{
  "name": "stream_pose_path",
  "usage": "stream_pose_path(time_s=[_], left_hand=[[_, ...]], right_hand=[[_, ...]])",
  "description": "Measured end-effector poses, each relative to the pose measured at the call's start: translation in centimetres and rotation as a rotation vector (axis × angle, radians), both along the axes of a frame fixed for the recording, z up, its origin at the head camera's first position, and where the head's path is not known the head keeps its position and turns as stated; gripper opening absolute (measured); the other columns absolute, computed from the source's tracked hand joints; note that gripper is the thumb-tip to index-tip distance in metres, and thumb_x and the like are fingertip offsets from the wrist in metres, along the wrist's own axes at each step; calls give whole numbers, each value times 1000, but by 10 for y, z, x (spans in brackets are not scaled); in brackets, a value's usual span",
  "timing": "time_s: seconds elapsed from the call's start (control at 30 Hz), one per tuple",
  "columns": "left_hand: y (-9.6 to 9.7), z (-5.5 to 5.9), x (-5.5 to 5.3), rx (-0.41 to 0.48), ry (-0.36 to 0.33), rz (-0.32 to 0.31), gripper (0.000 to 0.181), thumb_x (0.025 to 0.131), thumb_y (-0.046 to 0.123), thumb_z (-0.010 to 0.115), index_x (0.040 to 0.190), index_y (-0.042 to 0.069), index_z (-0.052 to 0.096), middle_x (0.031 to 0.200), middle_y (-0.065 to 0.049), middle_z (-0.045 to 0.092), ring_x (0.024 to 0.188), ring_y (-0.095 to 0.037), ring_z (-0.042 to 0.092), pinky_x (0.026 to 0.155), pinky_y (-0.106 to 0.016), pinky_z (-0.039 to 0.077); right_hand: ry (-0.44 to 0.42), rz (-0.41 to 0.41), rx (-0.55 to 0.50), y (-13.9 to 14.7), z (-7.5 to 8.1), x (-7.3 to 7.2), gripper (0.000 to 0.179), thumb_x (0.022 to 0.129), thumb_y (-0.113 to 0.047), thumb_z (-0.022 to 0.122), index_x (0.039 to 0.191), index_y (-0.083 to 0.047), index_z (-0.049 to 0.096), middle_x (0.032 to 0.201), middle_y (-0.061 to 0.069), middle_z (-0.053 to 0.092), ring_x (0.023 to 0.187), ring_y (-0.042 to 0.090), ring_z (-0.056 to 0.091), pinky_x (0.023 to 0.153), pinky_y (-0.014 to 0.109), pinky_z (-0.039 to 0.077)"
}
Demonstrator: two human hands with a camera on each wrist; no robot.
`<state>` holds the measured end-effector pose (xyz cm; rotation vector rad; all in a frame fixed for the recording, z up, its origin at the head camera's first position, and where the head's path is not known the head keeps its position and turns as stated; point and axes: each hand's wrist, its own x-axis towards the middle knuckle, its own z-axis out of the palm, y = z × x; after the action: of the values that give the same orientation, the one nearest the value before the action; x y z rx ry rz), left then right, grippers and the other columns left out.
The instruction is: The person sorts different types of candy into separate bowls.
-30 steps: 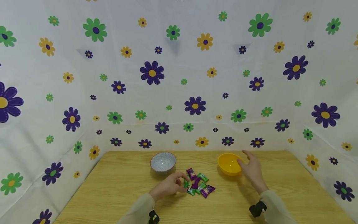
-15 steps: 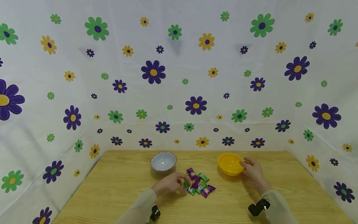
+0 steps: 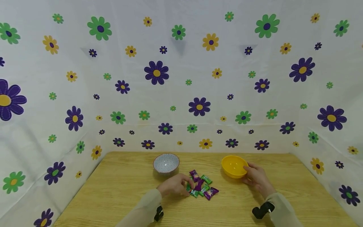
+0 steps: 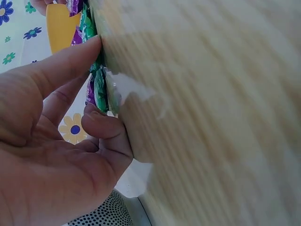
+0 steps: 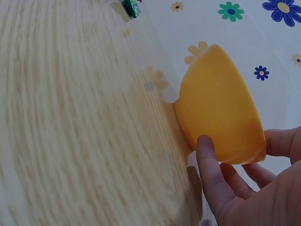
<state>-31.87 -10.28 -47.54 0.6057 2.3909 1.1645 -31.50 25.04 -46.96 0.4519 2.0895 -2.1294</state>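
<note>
A pile of wrapped candies [image 3: 198, 185], purple and green, lies mid-table. My left hand [image 3: 175, 185] reaches into the pile's left edge, its fingers bent and its fingertips apart. Between those fingertips a green candy [image 4: 99, 89] shows in the left wrist view. To the right of the pile stands a yellow bowl [image 3: 233, 167], hollow side up. My right hand [image 3: 258, 179] holds this bowl at its right side, one digit at the rim and other fingers against the outer wall. The right wrist view shows a fingertip pressed on the bowl's side [image 5: 218, 103], near its base.
A grey-white patterned bowl [image 3: 166, 164] with a red rim stands behind my left hand, left of the candies. All of it rests on a light wooden table [image 3: 119, 179]. A white flowered cloth [image 3: 181, 91] hangs around the back and sides.
My right hand has moved from just beside the yellow bowl to gripping its right side. The left hand has shifted slightly right, staying at the candies. The bowls look unmoved.
</note>
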Motion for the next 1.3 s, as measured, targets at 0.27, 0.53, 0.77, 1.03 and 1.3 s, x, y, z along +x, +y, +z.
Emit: stream_pose_path(time_s=[0.27,0.53,0.77,1.03,1.3], left_hand=[[-1,2,1,-29,21,-25,21,76,-3,77,89,12,73,80,-4,55,65,-14,43,57,-27,35],[-1,3,4,-52,21,-19,17,79,0,76,87,14,73,66,2,49,60,-12,42,55,-25,34],[-1,4,4,-24,17,-32,14,78,-1,77,86,9,72,60,4,47,56,-11,39,54,-24,33],[2,2,1,-64,20,-25,13,79,0,77,84,7,68,71,1,54,64,-12,43,58,-24,37],[2,0,2,-48,22,25,14,76,4,81,81,7,68,78,0,62,70,-13,49,62,-25,42]], right_hand=[[-14,-6,-27,2,-3,2,59,104,-22,47,155,-5,23,153,28,32,96,17,59,84,32,57],[-13,2,-44,2,-4,2,61,104,-21,47,156,-6,20,152,30,31,92,15,61,85,34,57],[-19,0,-48,2,-3,2,60,104,-21,46,156,-6,21,153,30,30,90,15,62,85,35,57],[-23,4,-37,5,-4,1,61,104,-22,47,156,-7,20,153,29,31,93,16,62,86,34,57],[-15,11,-34,5,-3,0,61,104,-21,48,156,-6,20,152,30,32,89,15,63,84,33,57]])
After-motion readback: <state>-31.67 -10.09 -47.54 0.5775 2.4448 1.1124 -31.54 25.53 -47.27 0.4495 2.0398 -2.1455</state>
